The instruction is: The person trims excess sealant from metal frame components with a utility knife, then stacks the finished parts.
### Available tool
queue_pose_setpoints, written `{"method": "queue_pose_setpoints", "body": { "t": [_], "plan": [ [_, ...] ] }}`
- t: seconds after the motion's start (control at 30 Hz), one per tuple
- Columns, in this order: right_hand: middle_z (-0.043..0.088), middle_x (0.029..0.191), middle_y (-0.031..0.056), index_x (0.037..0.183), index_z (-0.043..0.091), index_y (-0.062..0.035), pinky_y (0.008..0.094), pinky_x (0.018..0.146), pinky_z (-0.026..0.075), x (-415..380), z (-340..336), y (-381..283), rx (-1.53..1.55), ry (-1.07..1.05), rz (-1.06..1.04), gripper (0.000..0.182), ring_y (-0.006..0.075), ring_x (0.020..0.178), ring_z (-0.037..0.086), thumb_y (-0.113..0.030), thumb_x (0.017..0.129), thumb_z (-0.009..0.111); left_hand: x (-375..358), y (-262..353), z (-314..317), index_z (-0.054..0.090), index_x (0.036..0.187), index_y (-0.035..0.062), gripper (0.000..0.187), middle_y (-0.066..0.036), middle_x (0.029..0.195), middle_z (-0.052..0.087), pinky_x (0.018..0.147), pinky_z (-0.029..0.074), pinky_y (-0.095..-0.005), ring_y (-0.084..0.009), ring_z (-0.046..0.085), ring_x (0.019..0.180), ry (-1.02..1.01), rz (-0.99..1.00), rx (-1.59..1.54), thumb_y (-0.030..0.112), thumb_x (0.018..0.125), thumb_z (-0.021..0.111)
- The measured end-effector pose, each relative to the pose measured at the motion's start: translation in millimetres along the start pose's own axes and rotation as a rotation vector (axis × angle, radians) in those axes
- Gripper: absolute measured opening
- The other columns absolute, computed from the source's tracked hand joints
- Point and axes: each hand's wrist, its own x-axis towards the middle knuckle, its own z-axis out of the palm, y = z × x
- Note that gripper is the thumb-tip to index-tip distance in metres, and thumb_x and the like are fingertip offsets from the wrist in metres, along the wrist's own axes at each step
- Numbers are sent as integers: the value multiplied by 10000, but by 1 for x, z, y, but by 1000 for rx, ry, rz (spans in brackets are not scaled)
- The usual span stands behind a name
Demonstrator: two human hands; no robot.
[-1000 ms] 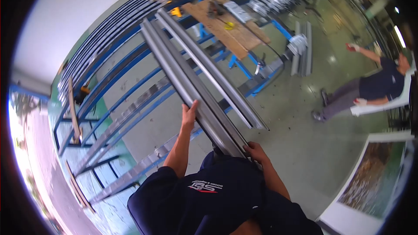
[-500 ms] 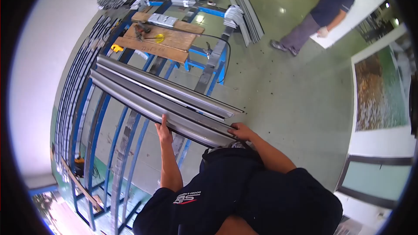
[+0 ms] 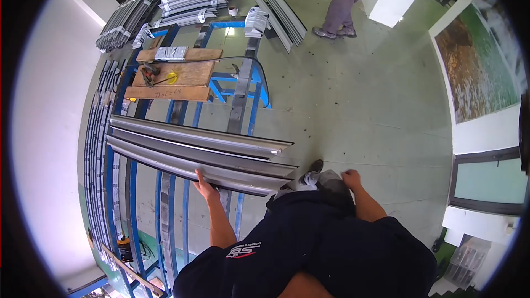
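Left hand [image 3: 206, 187] is at the front lower edge of the near profile [image 3: 165, 158], one digit up over its face. Rest of that hand is hidden, so can't tell if the grip is firm or just steadying. Right hand [image 3: 351, 179] is off the metal, near the thigh, fingers look curled; inner side hidden, can't tell if it holds anything. Near profile lies crosswise over the blue rack [image 3: 239, 105], just beside the far profile [image 3: 204, 133], roughly parallel. My read: crosswise so several bars carry the length, with right ends overhanging toward the person for easy reach; left hand probably guards against sliding or rolling. Wooden boards [image 3: 190, 72] further up the rack carry a hand tool [image 3: 148, 73] and a yellow item [image 3: 172, 78], likely parked there because the bars are gapped. Profiles look long, straight, silver-grey, with ridged faces, bright highlights and dark edges; right ends look angled. Surface finish too small to judge.
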Motion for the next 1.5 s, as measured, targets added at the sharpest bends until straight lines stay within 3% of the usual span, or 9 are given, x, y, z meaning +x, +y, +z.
{"method": "queue_pose_setpoints", "body": {
  "t": [0.2,0.33,0.43,0.6,0.67,0.73,1.33,1.4,1.5],
  "plan": [
    [745,795,193,853,729,62,493,676,590,-28,-18,110,400,-157,900,383,378,737,733,-319,873,765,2,8,-6,406,1569,124,903,-129,1549,471,1133,401,-508,-318,481,1384,21,-75,112,613,890,745],
    [761,859,205,938,739,64,456,703,594,22,80,239,-110,-362,289,475,360,803,756,-402,857,782,21,-5,-4,444,1530,41,833,-236,1503,475,1085,424,-554,-432,485,1352,610,215,1009,557,931,706],
    [766,945,238,955,771,11,432,702,593,63,63,267,321,-373,105,485,356,834,762,-466,871,749,-50,27,80,464,1497,-6,706,-273,1456,478,1078,430,-553,-460,496,1308,659,808,1124,396,968,703],
    [722,843,123,977,716,-107,396,663,572,200,-72,200,-563,-716,-333,209,247,703,708,-302,914,679,-150,40,275,587,1376,37,424,-163,1487,489,849,561,-352,-290,627,1185,98,999,904,112,974,697],
    [662,782,102,970,644,-81,412,621,556,228,-125,153,666,-431,601,170,239,644,666,-241,912,644,-178,30,333,610,1348,44,406,-167,1425,550,812,556,-390,-269,702,1017,-188,974,846,91,958,712],
    [683,817,125,982,638,-38,449,605,553,270,-167,134,777,-378,485,210,252,658,681,-236,918,618,-205,17,375,668,1277,48,331,-144,1245,690,769,571,-374,-266,740,889,-460,1007,942,106,955,720],
    [651,773,130,925,615,-51,439,546,526,362,-233,131,537,-473,686,150,265,634,658,-200,943,627,-174,-268,321,758,1185,123,467,-145,1151,768,974,550,-455,-357,709,1131,-693,-221,1602,499,907,753],
    [657,756,119,873,633,-84,471,592,521,367,-229,152,527,-479,741,132,263,699,666,-200,937,638,-143,-290,335,769,1126,110,444,-137,989,783,826,597,-437,-334,754,934,-714,-275,1526,498,911,751],
    [694,742,149,768,671,-116,483,650,512,389,-247,182,-223,-456,-217,298,324,756,721,-354,932,601,-93,-304,394,779,1023,97,422,-104,758,747,583,591,-403,-264,710,593,-691,-563,1385,505,941,706]
  ]
}}
